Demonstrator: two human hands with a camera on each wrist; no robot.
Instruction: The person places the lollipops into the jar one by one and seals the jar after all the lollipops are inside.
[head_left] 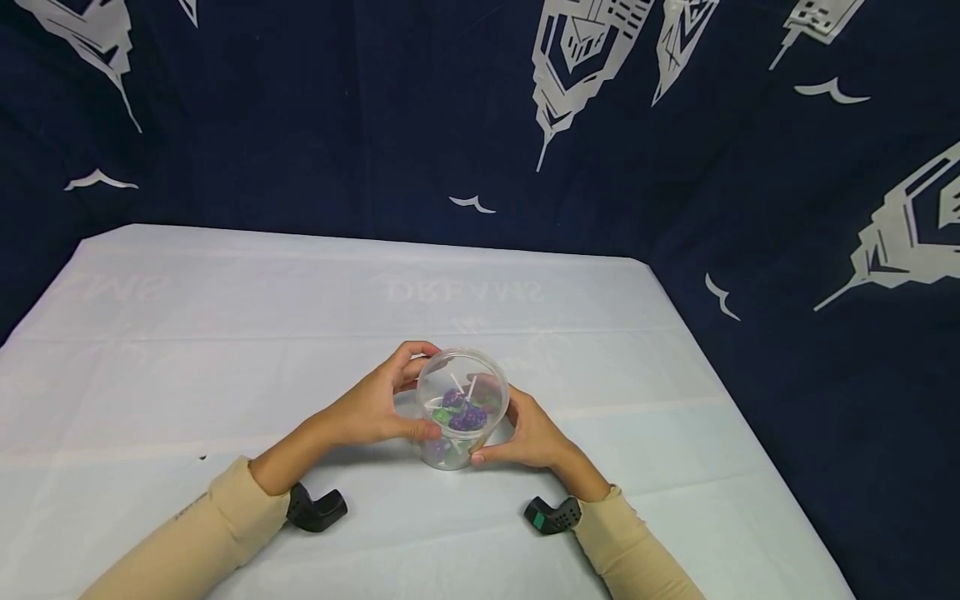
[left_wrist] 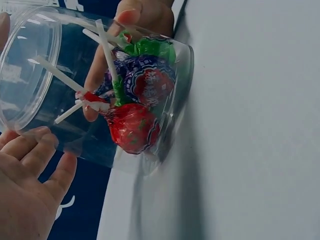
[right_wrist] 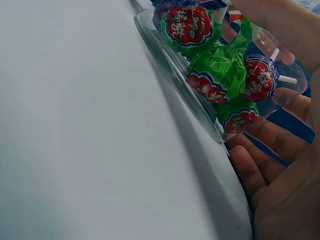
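Observation:
Between both hands stands a clear plastic tub (head_left: 444, 457) with a round rim, low over the white cloth. Several wrapped lollipops (head_left: 468, 417) lie inside it, their white sticks pointing up. My left hand (head_left: 378, 408) grips the tub's left side near the rim, thumb at the front. On the opposite side, my right hand (head_left: 531, 433) holds the wall, its thumb low and its other fingers partly hidden behind the tub. The left wrist view shows a red lollipop (left_wrist: 134, 129) beside a purple one. Green-wrapped lollipops (right_wrist: 192, 27) show through the wall in the right wrist view.
A white cloth (head_left: 225, 292) with faint lettering covers the table. Dark blue fabric (head_left: 300, 125) with white building prints hangs behind and at the right. Black devices sit at the left wrist (head_left: 317, 510) and right wrist (head_left: 553, 517). A dark speck (head_left: 202, 457) lies at the left.

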